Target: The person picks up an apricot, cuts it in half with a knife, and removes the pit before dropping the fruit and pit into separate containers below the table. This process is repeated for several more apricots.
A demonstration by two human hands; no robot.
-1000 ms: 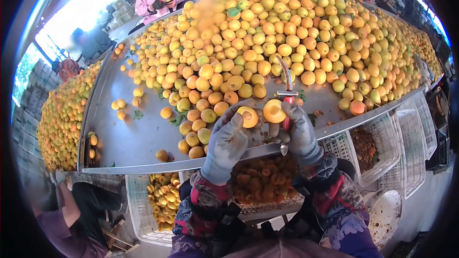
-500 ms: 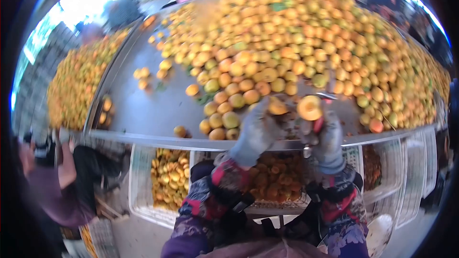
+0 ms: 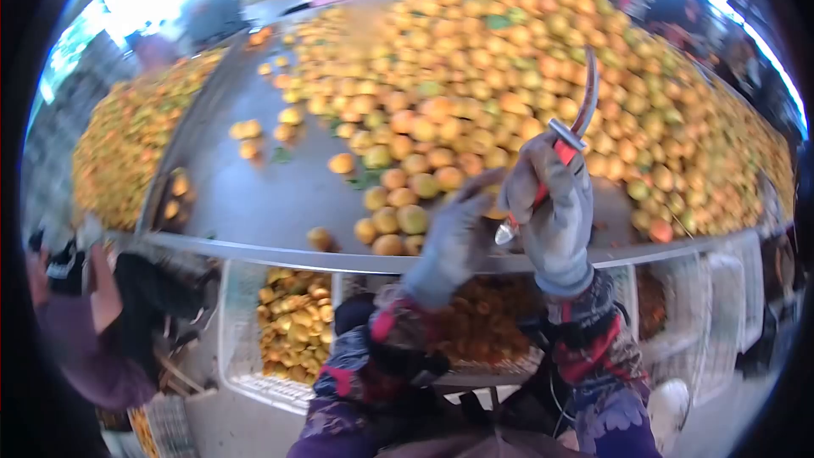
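Note:
My right hand (image 3: pixel 558 225), in a grey-white glove, is closed around the red handle of a curved-blade knife (image 3: pixel 588 93). The blade points up and away over the fruit heap, and the metal butt end shows below my fist. Close beside it, my gloved left hand (image 3: pixel 454 237) is slightly blurred, its fingers curled at an apricot (image 3: pixel 495 203) partly hidden between both hands. A big heap of orange-yellow apricots (image 3: pixel 475 93) covers much of the metal table (image 3: pixel 254 195) in front of me.
Under the table edge stand white plastic crates, one with apricot pieces (image 3: pixel 297 322) at left and another with darker pieces (image 3: pixel 483 322) below my hands. A person in purple (image 3: pixel 93 339) sits at left. Other people are behind the heap.
My right hand has turned and risen, so the knife blade now points upward. The cut apricot half that showed at my right fingers is out of sight. My left hand has shifted slightly down.

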